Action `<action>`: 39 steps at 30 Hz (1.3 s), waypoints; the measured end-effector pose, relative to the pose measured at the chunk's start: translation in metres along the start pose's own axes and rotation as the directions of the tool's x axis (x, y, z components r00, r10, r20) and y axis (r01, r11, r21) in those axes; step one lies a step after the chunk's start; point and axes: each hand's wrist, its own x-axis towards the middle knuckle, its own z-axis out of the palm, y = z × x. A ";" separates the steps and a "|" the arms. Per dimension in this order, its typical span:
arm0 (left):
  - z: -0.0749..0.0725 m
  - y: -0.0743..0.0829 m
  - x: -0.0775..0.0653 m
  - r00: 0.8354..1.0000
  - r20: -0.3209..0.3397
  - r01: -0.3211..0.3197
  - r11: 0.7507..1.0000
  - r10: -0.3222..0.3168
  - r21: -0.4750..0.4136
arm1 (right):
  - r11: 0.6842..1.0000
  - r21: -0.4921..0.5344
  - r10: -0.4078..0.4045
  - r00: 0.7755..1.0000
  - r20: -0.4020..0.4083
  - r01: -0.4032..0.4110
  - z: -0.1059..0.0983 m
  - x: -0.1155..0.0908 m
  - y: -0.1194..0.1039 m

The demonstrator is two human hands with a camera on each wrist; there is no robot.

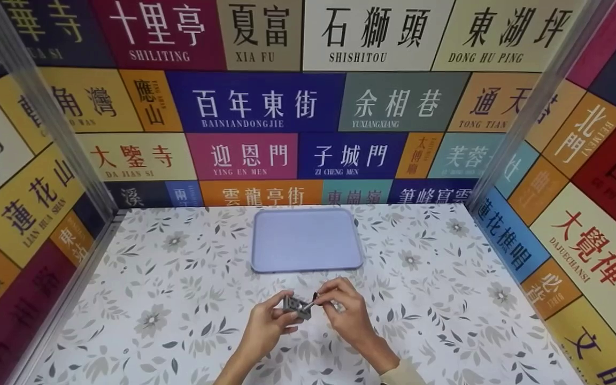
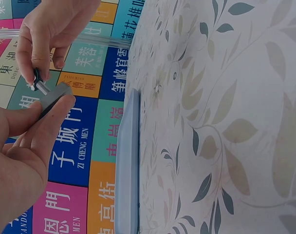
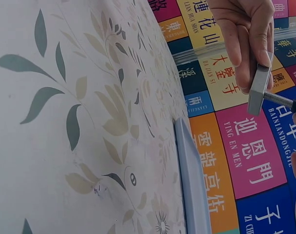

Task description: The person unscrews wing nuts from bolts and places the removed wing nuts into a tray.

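My left hand [image 1: 264, 327] holds a small grey block [image 1: 291, 305] between thumb and fingers, above the table and in front of the tray. My right hand [image 1: 352, 314] pinches the black head of a threaded screw [image 1: 308, 307]. In the right wrist view the screw [image 3: 278, 99] has a silver shaft, and its tip meets the side of the grey block [image 3: 258, 92]. How deep the tip sits in the block cannot be seen. The left wrist view shows the block [image 2: 54, 100] tilted, with the screw [image 2: 43, 87] standing out from it towards my right hand.
A pale lavender tray [image 1: 308, 240] with a raised rim lies farther back on the table. A white cloth [image 1: 190, 321] with grey leaves and flowers covers the table. Walls of coloured panels [image 1: 254, 101] with printed characters stand at the back and both sides.
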 end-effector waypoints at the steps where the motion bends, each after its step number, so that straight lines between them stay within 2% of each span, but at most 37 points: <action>1: 0.000 0.000 0.000 1.000 0.002 0.002 1.000 -0.002 -0.002 | 1.000 -0.004 0.000 1.000 -0.002 0.000 0.000 0.002 -0.002; 9: -0.001 0.002 -0.001 1.000 0.005 0.009 1.000 -0.009 -0.007 | 1.000 -0.005 0.016 1.000 -0.022 -0.016 -0.001 0.007 -0.009; 14: -0.001 0.003 0.000 1.000 -0.005 0.014 1.000 -0.014 0.000 | 0.997 -0.058 0.044 0.998 -0.039 -0.046 -0.004 0.007 -0.011; 19: -0.001 0.003 0.000 1.000 -0.011 0.016 1.000 -0.016 0.001 | 0.988 -0.056 0.148 0.989 0.020 -0.146 -0.008 0.005 -0.015; 25: -0.001 0.004 -0.001 1.000 -0.008 0.008 1.000 -0.008 0.007 | 0.973 -0.048 0.228 0.968 0.100 -0.225 -0.007 -0.012 0.002; 28: -0.001 0.004 -0.001 1.000 -0.007 0.007 1.000 -0.007 0.007 | 0.974 -0.053 0.224 0.968 0.112 -0.219 -0.006 -0.018 0.010; 35: -0.002 0.003 -0.002 1.000 0.011 0.025 1.000 -0.025 0.014 | 0.986 -0.026 0.169 0.981 0.095 -0.168 -0.008 0.001 -0.016; 39: -0.001 0.002 -0.002 1.000 0.007 0.017 1.000 -0.017 0.013 | 0.988 -0.015 0.156 0.985 0.079 -0.155 -0.008 0.003 -0.018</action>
